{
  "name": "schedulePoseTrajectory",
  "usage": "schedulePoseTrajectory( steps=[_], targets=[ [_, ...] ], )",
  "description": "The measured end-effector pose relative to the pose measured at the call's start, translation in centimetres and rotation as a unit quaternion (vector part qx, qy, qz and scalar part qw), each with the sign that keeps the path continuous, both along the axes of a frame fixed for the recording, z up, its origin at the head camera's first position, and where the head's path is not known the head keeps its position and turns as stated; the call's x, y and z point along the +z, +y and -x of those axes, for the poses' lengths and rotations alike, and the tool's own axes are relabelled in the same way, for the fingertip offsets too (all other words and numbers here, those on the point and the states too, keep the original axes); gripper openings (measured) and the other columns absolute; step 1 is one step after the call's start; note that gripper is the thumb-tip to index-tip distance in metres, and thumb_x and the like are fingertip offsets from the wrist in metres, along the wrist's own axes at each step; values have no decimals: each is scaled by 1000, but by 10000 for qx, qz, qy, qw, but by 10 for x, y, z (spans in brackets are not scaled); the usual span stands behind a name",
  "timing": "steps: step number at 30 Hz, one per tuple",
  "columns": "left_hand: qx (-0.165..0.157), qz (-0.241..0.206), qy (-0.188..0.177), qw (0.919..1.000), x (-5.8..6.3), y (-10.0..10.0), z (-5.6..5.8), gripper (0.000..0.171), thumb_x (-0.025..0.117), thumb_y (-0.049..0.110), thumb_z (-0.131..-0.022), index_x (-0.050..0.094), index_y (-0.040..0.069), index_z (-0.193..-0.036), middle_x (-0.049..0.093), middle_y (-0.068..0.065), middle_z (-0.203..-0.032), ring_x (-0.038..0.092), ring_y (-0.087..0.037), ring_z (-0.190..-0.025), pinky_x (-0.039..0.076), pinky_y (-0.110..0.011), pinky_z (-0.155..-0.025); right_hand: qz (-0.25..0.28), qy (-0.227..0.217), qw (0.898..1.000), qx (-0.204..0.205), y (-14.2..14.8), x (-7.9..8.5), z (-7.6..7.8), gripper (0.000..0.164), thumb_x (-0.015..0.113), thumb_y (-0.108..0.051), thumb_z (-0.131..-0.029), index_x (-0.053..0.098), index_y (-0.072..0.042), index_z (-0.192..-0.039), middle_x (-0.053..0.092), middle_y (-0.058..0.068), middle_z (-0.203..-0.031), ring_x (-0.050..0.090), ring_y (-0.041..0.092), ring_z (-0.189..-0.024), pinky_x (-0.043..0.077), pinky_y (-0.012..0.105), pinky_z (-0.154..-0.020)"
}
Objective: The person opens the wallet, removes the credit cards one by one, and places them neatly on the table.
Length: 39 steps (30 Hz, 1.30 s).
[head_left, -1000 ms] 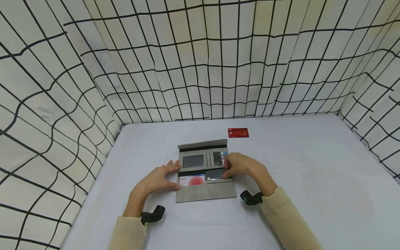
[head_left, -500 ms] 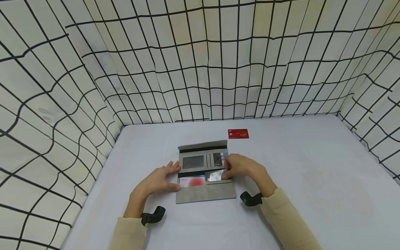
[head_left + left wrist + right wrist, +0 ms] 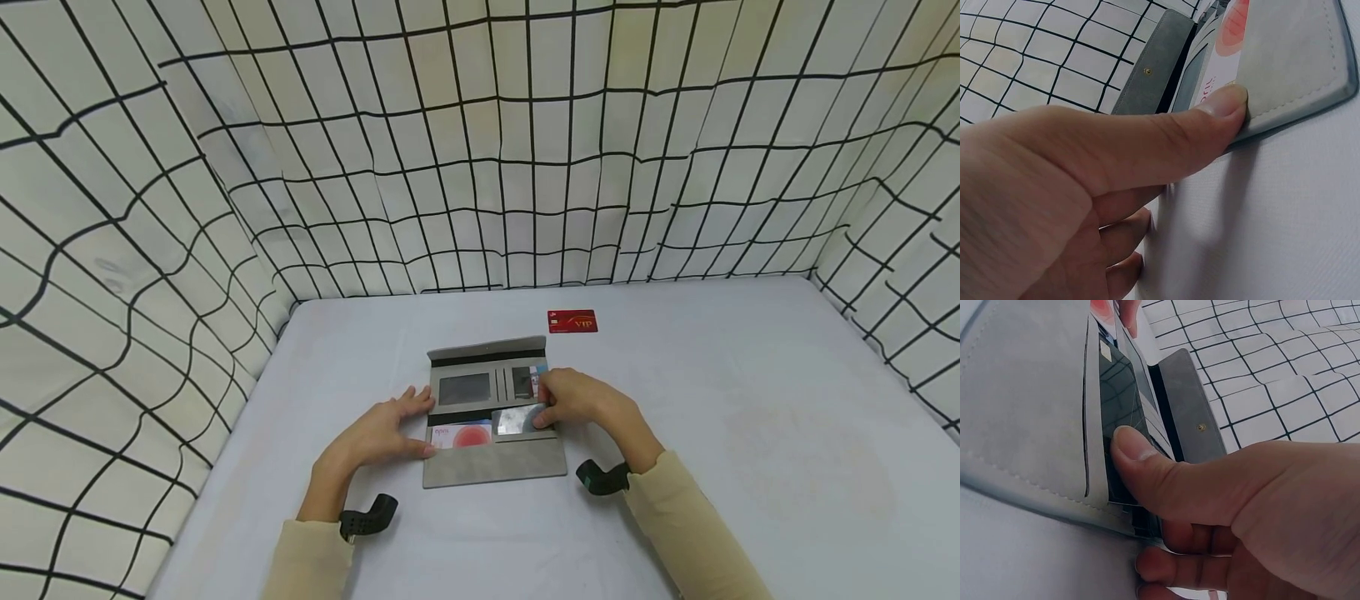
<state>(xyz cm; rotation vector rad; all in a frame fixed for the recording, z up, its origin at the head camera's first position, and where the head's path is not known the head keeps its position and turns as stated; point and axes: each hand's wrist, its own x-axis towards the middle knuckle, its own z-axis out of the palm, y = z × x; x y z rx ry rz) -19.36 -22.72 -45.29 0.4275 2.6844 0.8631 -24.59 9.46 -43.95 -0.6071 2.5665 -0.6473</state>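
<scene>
A grey long wallet (image 3: 495, 464) lies unfolded on the white-covered table. My left hand (image 3: 381, 432) steadies its left side, fingers spread along the edge and thumb (image 3: 1225, 103) pressing the border beside a white card with a red circle (image 3: 459, 436) in the left pocket. With my right hand (image 3: 581, 396) I hold a dark card with a gold chip (image 3: 1124, 394) at the right pocket. The thumb (image 3: 1132, 445) presses its face while the other fingers curl at the wallet's right edge. The card's lower edge is at the slot; in the head view its surface shines.
A red VIP card (image 3: 572, 321) lies on the table beyond the wallet. The wallet's upper panel has a clear window (image 3: 464, 389) and another card (image 3: 534, 382) partly hidden by my right hand. Black-and-white grid sheets (image 3: 525, 183) wall the table's back and sides.
The dark card has tilted under my right thumb, its surface turning from dark to shiny, and shifted slightly. Both hands stay nearly in place.
</scene>
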Motion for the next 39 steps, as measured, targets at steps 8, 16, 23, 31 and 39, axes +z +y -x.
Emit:
schedulePoseTrajectory(
  steps=[8, 16, 23, 31, 39],
  targets=[
    [35, 76, 20, 10000, -1, 0, 0, 79, 84, 28, -78, 51, 4, -146, 41, -11, -159, 23, -37, -154, 13, -67, -122, 62, 63, 10000, 39, 1, -2, 0, 27, 83, -23, -83, 61, -10, -94, 55, 2, -79, 53, 15, -76, 43, 26, -64],
    [82, 94, 6, 9999, 1, 1, -1, 79, 84, 28, -79, 51, 5, -146, 41, -11, -159, 23, -36, -154, 13, -66, -122, 195, 84, 9998, 51, 1, -2, 0, 27, 82, -21, -84, 61, -9, -96, 55, 3, -80, 52, 16, -77, 43, 26, -64],
    [40, 44, 20, 10000, 1, 1, -1, 79, 85, 29, -78, 52, 4, -145, 42, -12, -158, 23, -37, -154, 13, -66, -122, 230, -26, 9997, -127, 1, -2, 0, 27, 81, -20, -85, 59, -10, -98, 56, 3, -82, 53, 17, -78, 46, 27, -66],
    [23, 63, 27, 10000, 0, 2, 0, 80, 85, 30, -77, 52, 4, -145, 42, -12, -158, 24, -38, -153, 13, -68, -121, 715, 185, 9952, -643, 3, -4, 4, 27, 75, -17, -91, 52, -9, -104, 59, 5, -84, 55, 18, -77, 47, 27, -67],
    [30, 79, 53, 10000, 0, 1, -1, 79, 85, 29, -77, 52, 3, -145, 43, -13, -158, 24, -39, -153, 12, -69, -121, 1055, 229, 9926, -562, 8, -3, 7, 24, 68, -10, -95, 50, -9, -112, 66, 9, -93, 60, 16, -69, 54, 28, -67]
  ],
)
